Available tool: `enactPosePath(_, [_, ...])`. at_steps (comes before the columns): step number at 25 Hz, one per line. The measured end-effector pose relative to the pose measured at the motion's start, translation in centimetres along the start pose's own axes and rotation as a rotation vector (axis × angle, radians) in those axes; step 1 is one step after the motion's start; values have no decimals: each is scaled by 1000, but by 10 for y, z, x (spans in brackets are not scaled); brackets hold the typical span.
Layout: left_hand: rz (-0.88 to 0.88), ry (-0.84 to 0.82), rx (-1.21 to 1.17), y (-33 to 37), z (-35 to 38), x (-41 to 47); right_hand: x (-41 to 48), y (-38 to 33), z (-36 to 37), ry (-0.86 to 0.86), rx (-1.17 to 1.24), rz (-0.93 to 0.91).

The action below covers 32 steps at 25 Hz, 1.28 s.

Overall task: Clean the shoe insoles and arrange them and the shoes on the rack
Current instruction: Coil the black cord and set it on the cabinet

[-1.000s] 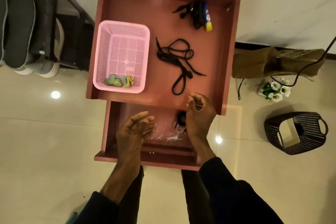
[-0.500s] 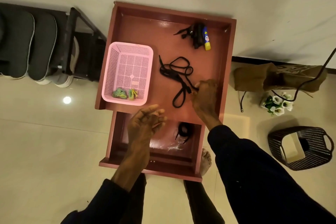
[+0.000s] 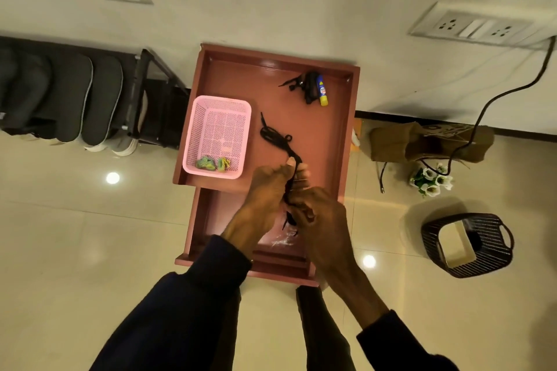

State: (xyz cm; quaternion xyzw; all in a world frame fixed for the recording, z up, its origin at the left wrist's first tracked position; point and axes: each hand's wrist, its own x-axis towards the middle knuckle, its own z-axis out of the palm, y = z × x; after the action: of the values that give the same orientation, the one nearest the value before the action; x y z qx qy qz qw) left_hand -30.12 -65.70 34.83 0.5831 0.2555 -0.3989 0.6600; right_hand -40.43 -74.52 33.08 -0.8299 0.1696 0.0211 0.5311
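Observation:
A black shoelace [image 3: 277, 137] trails from the top of a reddish-brown cabinet [image 3: 331, 135] into both my hands. My left hand [image 3: 265, 192] pinches the lace between thumb and fingers near its middle. My right hand [image 3: 319, 220] grips the lace's lower end just below, over the open drawer [image 3: 211, 220]. Dark insoles [image 3: 90, 99] and pale shoes [image 3: 120, 147] stand on the black rack [image 3: 141, 93] at the left. A second bundle of black laces [image 3: 304, 84] lies at the cabinet's back beside a blue and yellow tube [image 3: 322, 90].
A pink mesh basket [image 3: 217, 135] with green and yellow bits stands on the cabinet's left side. On the floor to the right are a brown paper bag [image 3: 422, 144], white flowers [image 3: 431, 177], a dark woven basket [image 3: 470, 244] and a black cable [image 3: 482, 111].
My right hand reached onto the cabinet top, took the lace and drew it back toward the drawer. My left hand rose and took hold of the lace too. The view tilted up the wall.

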Motion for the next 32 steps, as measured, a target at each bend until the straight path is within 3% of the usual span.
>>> enactPosePath(5, [-24, -182, -66, 56, -14, -71, 6, -65, -57, 172, -124, -20])
enactPosePath(9, [-55, -378, -150, 101, -21, -137, 26, -124, -67, -111, -175, -349])
enactPosePath(10, [-53, -417, -181, 111, -21, -151, 29, -139, -69, -128, -126, -383])
enactPosePath(12, [-40, -485, -266, 132, -20, -179, 22, -176, -79, -132, 31, -281])
enactPosePath(14, [32, -491, -380, 152, -17, -209, 10, -206, -82, -137, 124, -193])
enactPosePath(18, [274, -540, -668, 195, -10, -256, -31, -254, -82, -280, 26, -283])
enactPosePath(20, [401, -512, -720, 221, -7, -274, -42, -271, -90, -264, -41, -352])
enactPosePath(22, [584, -424, -557, 242, -6, -295, -50, -299, -107, -240, -134, -415])
enactPosePath(26, [852, -102, 131, 252, -7, -331, -45, -364, -150, -56, -385, -589])
enactPosePath(29, [786, -43, 388, 253, -6, -358, -32, -405, -177, 59, -676, -720])
enactPosePath(32, [596, -130, 388, 258, -3, -379, -23, -429, -190, 106, -709, -775])
